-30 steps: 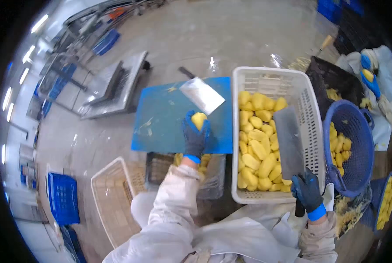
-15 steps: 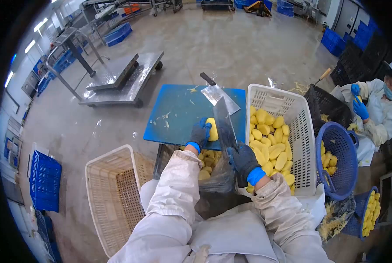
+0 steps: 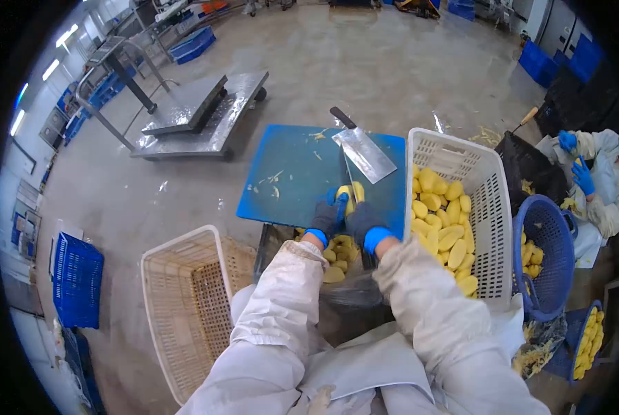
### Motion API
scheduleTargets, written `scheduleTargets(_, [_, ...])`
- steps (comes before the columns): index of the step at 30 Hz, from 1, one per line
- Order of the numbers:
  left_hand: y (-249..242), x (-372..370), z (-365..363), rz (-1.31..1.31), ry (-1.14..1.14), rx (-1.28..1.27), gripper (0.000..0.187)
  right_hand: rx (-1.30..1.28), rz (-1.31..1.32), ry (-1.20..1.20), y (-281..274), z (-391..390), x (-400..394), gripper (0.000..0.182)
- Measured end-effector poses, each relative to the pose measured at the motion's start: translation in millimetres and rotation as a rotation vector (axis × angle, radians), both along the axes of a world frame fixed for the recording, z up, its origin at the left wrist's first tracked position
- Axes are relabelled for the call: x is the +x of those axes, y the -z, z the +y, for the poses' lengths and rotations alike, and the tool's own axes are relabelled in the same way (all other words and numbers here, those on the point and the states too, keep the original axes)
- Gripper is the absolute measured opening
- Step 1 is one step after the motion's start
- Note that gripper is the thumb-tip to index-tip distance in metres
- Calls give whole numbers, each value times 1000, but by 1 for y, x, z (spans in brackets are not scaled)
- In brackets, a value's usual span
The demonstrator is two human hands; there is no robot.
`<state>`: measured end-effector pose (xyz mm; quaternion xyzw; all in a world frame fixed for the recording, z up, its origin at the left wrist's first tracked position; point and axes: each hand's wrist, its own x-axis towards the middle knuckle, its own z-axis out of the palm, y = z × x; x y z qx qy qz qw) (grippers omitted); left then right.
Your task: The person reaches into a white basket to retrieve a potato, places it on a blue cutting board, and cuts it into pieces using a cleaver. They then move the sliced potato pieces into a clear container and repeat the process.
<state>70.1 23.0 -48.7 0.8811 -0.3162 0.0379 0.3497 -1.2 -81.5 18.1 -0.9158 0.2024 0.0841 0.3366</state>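
Note:
My left hand (image 3: 328,213), in a dark glove with blue at the wrist, presses a peeled potato (image 3: 344,196) onto the blue cutting board (image 3: 292,169). In my right hand (image 3: 365,223) is a knife (image 3: 349,173), its blade seen edge-on and standing in the potato, with yellow on both sides. My right fingers hide the handle. A second knife, a broad cleaver (image 3: 369,158), lies flat on the board beyond my hands. Below the board's near edge, potato pieces (image 3: 338,254) sit in a dark, plastic-lined container.
A white crate (image 3: 493,225) of peeled potatoes stands right of the board, a white crate (image 3: 185,290) to the left. Farther right are a purple basket (image 3: 548,238) and a co-worker's blue-gloved hands (image 3: 583,177). A metal platform cart (image 3: 198,131) stands ahead on the left.
My right hand has brought the knife left and over the board, turning the broad blade edge-on into the potato. My left hand still holds the potato, now beside my right hand.

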Motion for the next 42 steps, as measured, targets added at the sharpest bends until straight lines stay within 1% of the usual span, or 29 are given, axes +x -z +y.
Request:
scheduleTargets(1, [-27, -19, 0, 179, -3, -102, 39, 19, -30, 30, -6, 0, 5, 34])
scheduleTargets(2, [-25, -18, -2, 163, -1, -95, 39, 26, -46, 31, -12, 4, 5, 34])
scheduleTargets(4, [-6, -17, -8, 300, -206, -203, 43, -57, -18, 15, -20, 7, -4, 36])
scheduleTargets(6, [-11, -24, -6, 266, -211, -209, 48, -109, -9, -81, -35, 2, -35, 35])
scheduleTargets(8, [-18, -33, -2, 265, -207, -356, 49, -167, -101, -330, -53, -7, -85, 33])
scheduleTargets(10, [6, -18, 1, 173, -208, -376, 47, -124, -181, -171, -53, -27, -136, 28])
scheduleTargets(12, [0, -15, 10, 417, -108, -387, 55, -110, -233, -192, -47, -61, -185, 24])
scheduleTargets(14, [-14, -17, 15, 500, -130, -403, 51, -53, -222, -93, -53, -93, -228, 25])
scheduleTargets(16, [-5, -1, 26, 539, -32, -422, 46, 69, -142, 77, -44, -134, -262, 22])
scheduleTargets(17, [21, 19, 35, 547, 26, -417, 42, 123, -92, 188, -53, -146, -273, 19])
scheduleTargets(18, [4, 10, 36, 548, 18, -404, 42, 180, -41, 296, -61, -156, -282, 18])
scheduleTargets(20, [-26, -6, 50, 949, 114, -672, 39, 474, -142, 517, -50, -173, -294, 16])
scheduleTargets(21, [-11, 3, 58, 904, 237, -706, 40, 514, -147, 570, -41, -179, -295, 17])
scheduleTargets(22, [-9, 6, 62, 894, 212, -698, 40, 533, -140, 551, -32, -182, -296, 17])
scheduleTargets(24, [3, 18, 62, 407, 250, -316, 41, 693, -223, 686, -31, -182, -294, 13])
scheduleTargets(25, [15, 26, 52, 769, 84, -637, 47, 658, -188, 640, -28, -189, -295, 12])
scheduleTargets(26, [-1, 17, 31, 781, 101, -619, 47, 663, -190, 666, -27, -191, -296, 12])
scheduleTargets(27, [-36, -3, 0, 662, -53, -390, 52, 696, -213, 659, -29, -192, -298, 11])
scheduleTargets(28, [-54, -15, -25, 526, -197, -167, 57, 725, -241, 649, -31, -194, -299, 11])
scheduleTargets(29, [-23, 3, -37, -35, -128, 62, 61, 751, -268, 689, -31, -194, -300, 10])
scheduleTargets(30, [-24, 9, -57, -34, -102, 64, 61, 750, -275, 715, -33, -195, -300, 10])
scheduleTargets(32, [-30, 13, -97, 598, 296, 98, 50, 720, -218, 715, -41, -199, -304, 10])
scheduleTargets(33, [-34, 0, -118, 603, 469, 144, 40, 667, -255, 684, -44, -199, -309, 10])
scheduleTargets(34, [-33, -14, -136, 615, 626, 24, 37, 670, -262, 707, -44, -201, -313, 10])
scheduleTargets(36, [-80, -60, -177, 665, 556, 282, 37, 729, -283, 771, -44, -207, -321, 9])
scheduleTargets(37, [-69, -61, -195, 669, 576, 293, 37, 730, -285, 794, -48, -207, -322, 9])
scheduleTargets(39, [-32, -56, -225, 224, 671, 466, 33, 792, -263, 891, -57, -208, -322, 9])
scheduleTargets(40, [-7, -51, -240, 225, 687, 467, 33, 789, -266, 908, -56, -211, -323, 9])
scheduleTargets(42, [62, -34, -266, 248, 498, 533, 31, 738, -183, 864, -49, -215, -327, 9])
